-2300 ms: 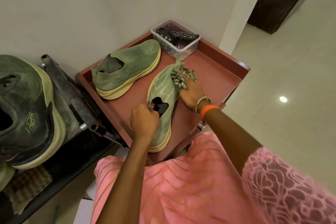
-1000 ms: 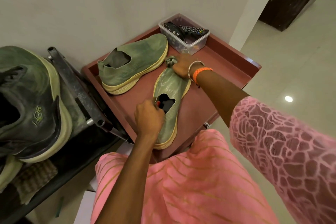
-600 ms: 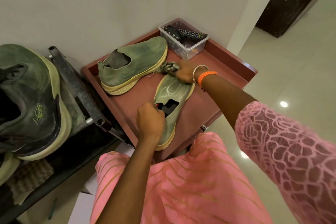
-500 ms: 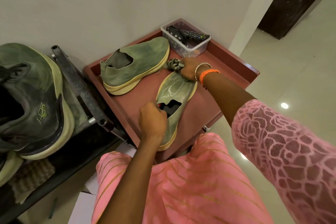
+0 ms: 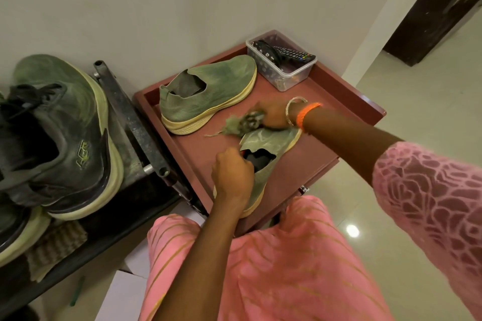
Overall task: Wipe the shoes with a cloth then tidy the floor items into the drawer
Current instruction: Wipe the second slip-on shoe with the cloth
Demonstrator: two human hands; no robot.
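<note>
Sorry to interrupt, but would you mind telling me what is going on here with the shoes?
A person is wiping a green slip-on shoe on a reddish-brown tray top. The left hand grips the shoe at its collar, while the right hand holds a bunched cloth at the toe. The second green shoe sits beside it, untouched, next to a clear plastic box holding a remote control.

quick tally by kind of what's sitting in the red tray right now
Green slip-on shoes: 2, the far shoe and the near shoe
Cloth: 1, the cloth
Clear plastic container: 1, the clear plastic container, holding a remote control
Total: 4
</note>
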